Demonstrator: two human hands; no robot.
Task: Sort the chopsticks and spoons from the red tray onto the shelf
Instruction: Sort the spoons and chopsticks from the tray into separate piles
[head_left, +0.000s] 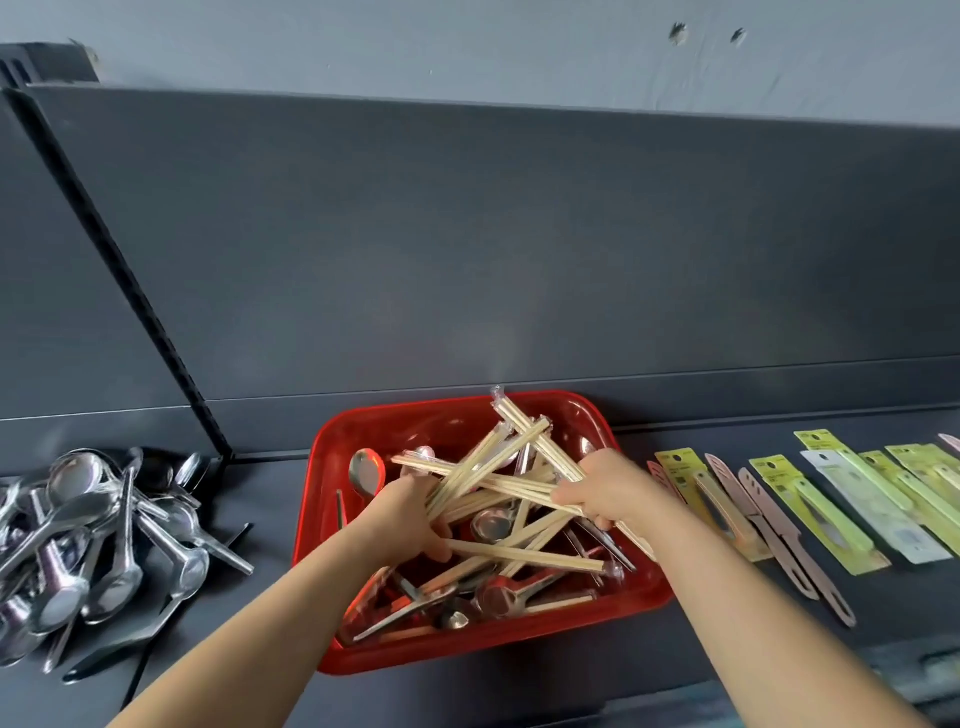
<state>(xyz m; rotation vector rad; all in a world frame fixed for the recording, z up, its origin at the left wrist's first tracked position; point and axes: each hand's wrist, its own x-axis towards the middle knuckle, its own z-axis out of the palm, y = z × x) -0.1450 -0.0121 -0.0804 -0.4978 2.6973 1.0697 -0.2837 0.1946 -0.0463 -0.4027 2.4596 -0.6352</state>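
A red tray sits on the dark shelf in front of me. It holds a tangle of wrapped wooden chopsticks over several metal spoons. Both my hands are inside the tray. My left hand grips a bundle of chopsticks at its left end. My right hand grips other chopsticks on the right side of the pile. The spoons under the chopsticks are partly hidden.
A heap of metal spoons lies on the shelf to the left, past a slotted upright divider. To the right lie rows of packaged utensils in yellow-green cards and pink pieces. The shelf's back panel rises behind.
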